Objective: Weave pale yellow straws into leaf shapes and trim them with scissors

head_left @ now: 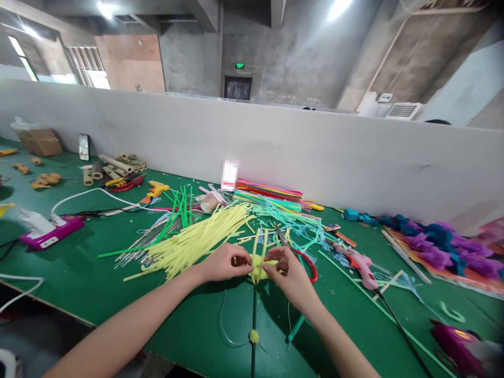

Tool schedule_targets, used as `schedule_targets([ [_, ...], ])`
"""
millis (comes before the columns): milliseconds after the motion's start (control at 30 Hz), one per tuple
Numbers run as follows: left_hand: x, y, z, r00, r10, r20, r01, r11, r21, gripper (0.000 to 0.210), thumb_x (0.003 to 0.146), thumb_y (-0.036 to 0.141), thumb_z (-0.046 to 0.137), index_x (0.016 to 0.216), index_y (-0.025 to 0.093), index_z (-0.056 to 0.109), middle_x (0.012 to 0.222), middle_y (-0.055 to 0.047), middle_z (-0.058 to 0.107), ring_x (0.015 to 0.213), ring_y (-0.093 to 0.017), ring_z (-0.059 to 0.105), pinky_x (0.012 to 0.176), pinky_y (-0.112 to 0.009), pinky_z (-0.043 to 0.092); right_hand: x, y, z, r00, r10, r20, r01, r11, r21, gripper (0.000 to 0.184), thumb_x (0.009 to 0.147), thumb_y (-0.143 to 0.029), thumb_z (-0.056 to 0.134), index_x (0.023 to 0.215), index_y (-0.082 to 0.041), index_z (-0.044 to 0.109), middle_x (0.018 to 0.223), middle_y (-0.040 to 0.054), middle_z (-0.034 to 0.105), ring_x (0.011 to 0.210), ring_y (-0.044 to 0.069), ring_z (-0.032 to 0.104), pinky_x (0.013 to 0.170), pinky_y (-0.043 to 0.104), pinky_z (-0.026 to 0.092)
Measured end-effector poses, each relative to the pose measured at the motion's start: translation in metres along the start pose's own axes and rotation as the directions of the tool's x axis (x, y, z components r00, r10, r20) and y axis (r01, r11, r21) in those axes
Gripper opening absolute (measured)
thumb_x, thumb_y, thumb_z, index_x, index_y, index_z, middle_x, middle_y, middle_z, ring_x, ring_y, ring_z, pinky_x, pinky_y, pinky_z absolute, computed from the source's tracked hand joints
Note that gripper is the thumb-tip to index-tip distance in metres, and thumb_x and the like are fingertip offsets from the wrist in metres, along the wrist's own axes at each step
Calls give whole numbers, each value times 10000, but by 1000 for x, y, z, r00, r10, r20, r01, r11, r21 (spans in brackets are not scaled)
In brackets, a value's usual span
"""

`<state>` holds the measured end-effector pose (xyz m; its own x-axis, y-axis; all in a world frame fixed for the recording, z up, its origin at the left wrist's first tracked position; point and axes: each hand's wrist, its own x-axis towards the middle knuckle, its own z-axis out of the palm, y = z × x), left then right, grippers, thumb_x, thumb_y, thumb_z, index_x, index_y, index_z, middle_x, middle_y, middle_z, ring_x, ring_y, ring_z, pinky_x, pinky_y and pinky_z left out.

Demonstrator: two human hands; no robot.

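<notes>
My left hand (225, 261) and my right hand (290, 270) meet over the near middle of the green table. Between them is a small bundle of bent yellow pipe cleaners (256, 262), with two ends standing up. The fingers of both hands are closed in a pinch on it, one from each side. Scissors with red handles (314, 269) lie beside and partly behind my right hand. A large pile of loose yellow pipe cleaners (197, 239) spreads behind my left hand. Closer to me, a small yellow ball (254, 336) lies over the table's dark seam.
Coloured pipe cleaner bundles (271, 194) lie before the white partition (165, 126). A pink glue gun (364, 268) is at right, a yellow one (158, 190) at left. Purple power strips (53, 231) and cords, bamboo pieces (118, 167) and purple fluffy shapes (437, 252) occupy the sides.
</notes>
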<state>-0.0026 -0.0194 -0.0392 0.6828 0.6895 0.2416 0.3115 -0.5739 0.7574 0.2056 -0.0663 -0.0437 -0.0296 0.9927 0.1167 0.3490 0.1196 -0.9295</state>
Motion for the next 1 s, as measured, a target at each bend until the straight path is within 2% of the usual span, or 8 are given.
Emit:
schedule_targets([
  [167, 0, -1, 0, 1000, 20, -21, -20, 1000, 14, 247, 826, 377, 603, 813, 146, 690, 730, -18, 617, 641, -108, 519, 595, -199, 377, -2, -1, 2, 993, 25, 120, -28, 999, 24, 252, 772, -369, 628, 938, -197, 548, 772, 28, 673, 621, 158, 633, 557, 277, 499],
  [300, -1, -2, 1, 999, 35, -16, -34, 999, 40, 238, 830, 374, 605, 832, 155, 700, 731, -17, 611, 656, -114, 524, 608, -204, 378, -4, -2, 3, 991, 37, 128, -36, 999, -11, 247, 792, -376, 609, 955, -193, 583, 763, 27, 681, 595, 154, 635, 496, 249, 470],
  [600, -1, -3, 2, 999, 54, 2, -53, 996, 68, 229, 835, 364, 604, 838, 162, 712, 731, -19, 607, 690, -123, 545, 629, -206, 380, -7, -9, 4, 975, 17, 223, 1, 997, -83, 171, 824, -367, 563, 838, -203, 609, 727, 14, 675, 685, 173, 663, 583, 263, 504],
  [867, -3, -1, 1, 991, 117, 72, -124, 988, 96, 192, 828, 323, 615, 866, 164, 714, 751, -23, 603, 653, -109, 542, 603, -198, 373, -4, 5, 4, 987, 40, 153, -41, 999, 2, 144, 800, -354, 575, 793, -211, 559, 676, 12, 670, 611, 183, 662, 547, 285, 506],
  [1000, -4, 2, 1, 987, 153, 44, -158, 975, 158, 173, 847, 301, 597, 879, 177, 714, 810, -38, 629, 720, -131, 577, 671, -217, 398, -4, 3, 6, 987, 12, 161, -7, 999, -33, 141, 807, -354, 581, 812, -213, 585, 700, 16, 680, 613, 178, 657, 551, 279, 499],
])
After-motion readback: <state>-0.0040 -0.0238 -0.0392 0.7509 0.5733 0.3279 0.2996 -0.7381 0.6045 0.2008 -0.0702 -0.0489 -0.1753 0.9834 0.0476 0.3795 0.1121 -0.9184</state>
